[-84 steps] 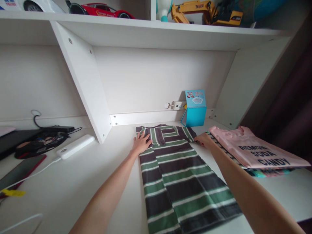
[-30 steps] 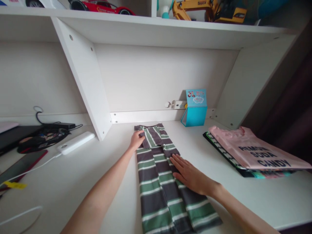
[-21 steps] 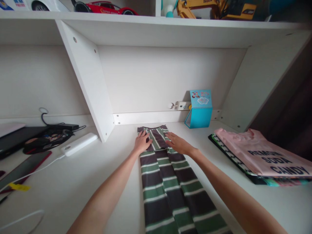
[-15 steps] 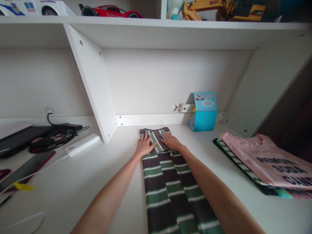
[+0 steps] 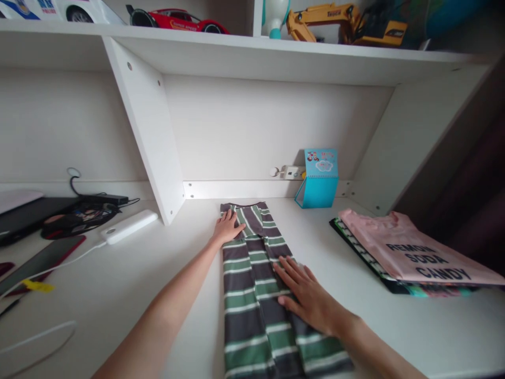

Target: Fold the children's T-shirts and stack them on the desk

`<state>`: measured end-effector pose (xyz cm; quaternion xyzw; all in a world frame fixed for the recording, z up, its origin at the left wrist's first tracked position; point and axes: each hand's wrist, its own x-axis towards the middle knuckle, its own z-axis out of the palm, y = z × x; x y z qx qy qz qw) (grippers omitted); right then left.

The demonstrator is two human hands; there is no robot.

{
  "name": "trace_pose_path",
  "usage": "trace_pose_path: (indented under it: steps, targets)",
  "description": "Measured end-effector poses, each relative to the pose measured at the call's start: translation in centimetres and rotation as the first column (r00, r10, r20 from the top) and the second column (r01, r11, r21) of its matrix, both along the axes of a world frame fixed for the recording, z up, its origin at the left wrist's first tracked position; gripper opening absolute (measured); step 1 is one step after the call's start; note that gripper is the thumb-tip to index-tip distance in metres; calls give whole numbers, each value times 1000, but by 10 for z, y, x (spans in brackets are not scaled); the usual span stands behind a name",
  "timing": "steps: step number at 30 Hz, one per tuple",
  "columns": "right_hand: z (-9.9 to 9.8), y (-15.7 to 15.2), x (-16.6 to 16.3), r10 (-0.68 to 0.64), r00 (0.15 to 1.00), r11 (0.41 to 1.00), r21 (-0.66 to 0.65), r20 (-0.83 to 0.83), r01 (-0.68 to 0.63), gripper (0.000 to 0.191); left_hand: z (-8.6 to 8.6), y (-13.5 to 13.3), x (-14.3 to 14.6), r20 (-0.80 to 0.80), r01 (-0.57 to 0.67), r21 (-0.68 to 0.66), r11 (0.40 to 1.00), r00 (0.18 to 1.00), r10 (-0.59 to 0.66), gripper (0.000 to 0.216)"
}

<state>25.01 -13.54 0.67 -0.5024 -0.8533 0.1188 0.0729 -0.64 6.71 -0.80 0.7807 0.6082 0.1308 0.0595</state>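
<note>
A striped garment in dark grey, green and white lies folded into a long narrow strip on the white desk. Its collar end points toward the back panel, and its near end runs to the bottom of the view. My left hand rests flat on the upper left part near the collar, fingers spread. Lower down, on the right edge of the cloth, my right hand lies palm down with its fingers stretched out. Neither hand grips the fabric.
A pile of folded clothes topped by a pink shirt sits at right. Behind stands a blue desk calendar beside a power socket. At left are a white power strip, cables and a phone-like slab. Toy vehicles fill the shelf above.
My right hand has moved from the collar end down along the right side of the garment. My left hand stays near the collar. The view has shifted slightly to the right.
</note>
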Motion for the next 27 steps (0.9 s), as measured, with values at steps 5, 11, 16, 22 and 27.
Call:
trace_pose_path:
  steps: [5,11,16,22,27]
  targets:
    - [11,-81,26,41,999,989,-146,16,-38,63,17,-15,4,-42,59,-82,995,997,-62,69]
    - [8,-92,29,36,998,992,-123,58,-28,66,46,-113,15,-52,332,-289,898,931,-361,75]
    - [-2,-96,35,104,992,994,29,76,-106,71,71,-244,4,-10,497,-402,769,837,-547,86]
    - [-32,-106,46,212,965,870,420,155,-259,81,38,-325,-20,-170,519,-206,830,816,-552,89]
    - [-25,-115,52,263,946,764,558,187,-323,66,24,-327,-24,-131,555,-34,831,822,-554,79]
